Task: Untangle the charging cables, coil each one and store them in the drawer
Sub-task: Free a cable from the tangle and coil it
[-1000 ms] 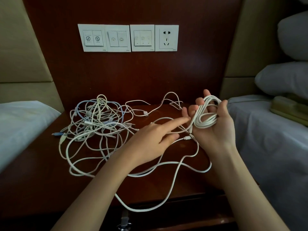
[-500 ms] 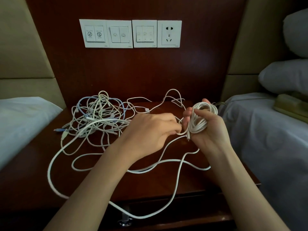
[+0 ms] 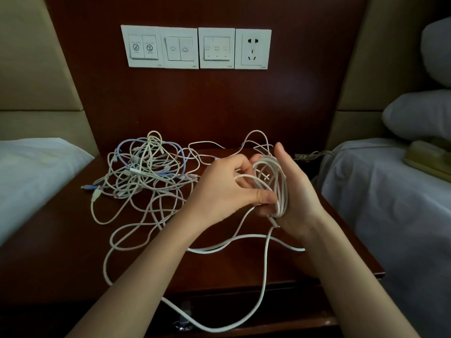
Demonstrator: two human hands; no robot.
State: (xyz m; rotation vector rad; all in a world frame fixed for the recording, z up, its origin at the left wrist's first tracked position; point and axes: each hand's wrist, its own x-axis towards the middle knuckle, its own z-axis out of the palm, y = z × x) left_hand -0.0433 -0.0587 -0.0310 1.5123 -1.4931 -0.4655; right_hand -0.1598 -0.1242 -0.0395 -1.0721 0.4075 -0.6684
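Dim room, soft light, bent edges.
We find the white switch panel the brightest patch; just right of and below it the dark wood wall carries a dull sheen. Below the panel the coiled cable shows pale against the nightstand top, with faint, diffuse shadows. Far below the panel the drawer front sinks almost to black. To either side of the panel the padded wall panels lean outward, and the pillow far right looks soft and grainy.
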